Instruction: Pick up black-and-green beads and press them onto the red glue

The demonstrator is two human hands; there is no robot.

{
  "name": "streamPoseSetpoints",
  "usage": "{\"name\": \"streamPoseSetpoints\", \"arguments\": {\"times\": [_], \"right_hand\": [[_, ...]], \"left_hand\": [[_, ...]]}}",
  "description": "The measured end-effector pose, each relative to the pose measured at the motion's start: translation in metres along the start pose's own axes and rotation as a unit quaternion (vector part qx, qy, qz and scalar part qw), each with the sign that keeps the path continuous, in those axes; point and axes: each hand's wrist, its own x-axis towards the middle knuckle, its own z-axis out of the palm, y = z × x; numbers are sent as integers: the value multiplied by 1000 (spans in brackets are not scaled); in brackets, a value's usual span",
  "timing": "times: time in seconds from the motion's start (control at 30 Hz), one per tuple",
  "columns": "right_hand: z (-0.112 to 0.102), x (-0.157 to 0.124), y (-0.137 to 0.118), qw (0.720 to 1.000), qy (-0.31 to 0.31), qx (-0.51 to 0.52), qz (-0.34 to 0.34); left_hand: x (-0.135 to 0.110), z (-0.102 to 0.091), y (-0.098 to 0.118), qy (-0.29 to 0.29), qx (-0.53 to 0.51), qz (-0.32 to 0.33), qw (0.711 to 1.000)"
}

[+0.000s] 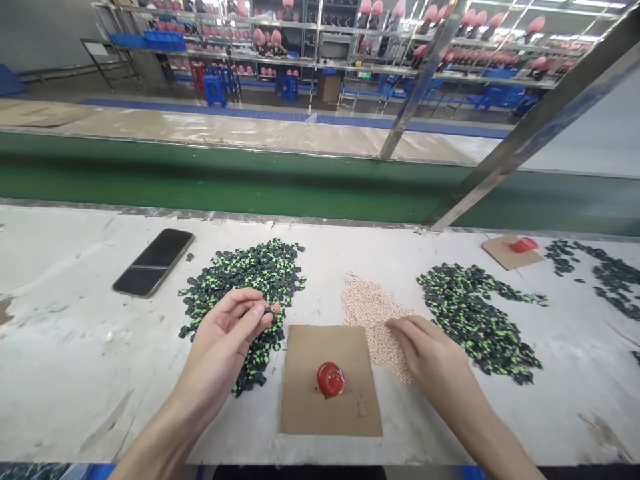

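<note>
Fingers (240, 295) of the left hand (221, 341) pinch together over black-and-green bits (260, 267), left of middle; what they hold is too small to tell. The right hand (433, 345), pinched too, touches pale beads (367, 307) slanting toward the lower right. Between, brown card (307, 413) with red goo (331, 380) sits near the bottom edge of the white surface (240, 437).

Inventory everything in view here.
Table: one, white, foreground
Phone: one, black, left
Dark pieces: many, black and green, left and right
Beads: many, pale pink, between dark piles
Cardboard: two, brown, front centre, right rear
Red items: two, red, one per cardboard
Strip: one, green, beyond table
Beams: two, grey, right
Shelves: several, grey, background
Pink objects: many, pink, on shelves
Stools: several, blue and red, background
Left hand: one, bare, over left pieces
Right hand: one, bare, at beads
</note>
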Motion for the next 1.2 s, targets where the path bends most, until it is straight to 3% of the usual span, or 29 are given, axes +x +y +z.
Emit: {"name": "streamPoseSetpoints", "arguments": {"times": [0.13, 0.3, 0.53, 0.7, 0.87, 1.03, 1.2], "right_hand": [[-4, -2, -2, 1000, -4, -11, 23], [-7, -1, -8, 999, -14, 22, 30], [-6, 1, -8, 989, 22, 117, 86], [-16, 3, -8, 961, 54, 223, 155], [-41, -1, -27, 897, 45, 386, 212], [-51, -12, -59, 731, -7, 626, 270], [-48, -19, -70, 683, -72, 679, 261]], "left_hand": [[-8, 7, 5, 22, -94, -23, 995], [-13, 15, -3, 60, -81, 0, 995], [-27, 10, -18, 1, 35, -17, 999], [-35, 16, -15, -14, 70, -9, 997], [-52, 38, -14, -94, 66, 60, 992], [-68, 64, -25, -193, 76, 163, 965], [-70, 68, -30, -196, 119, 269, 936]]}}
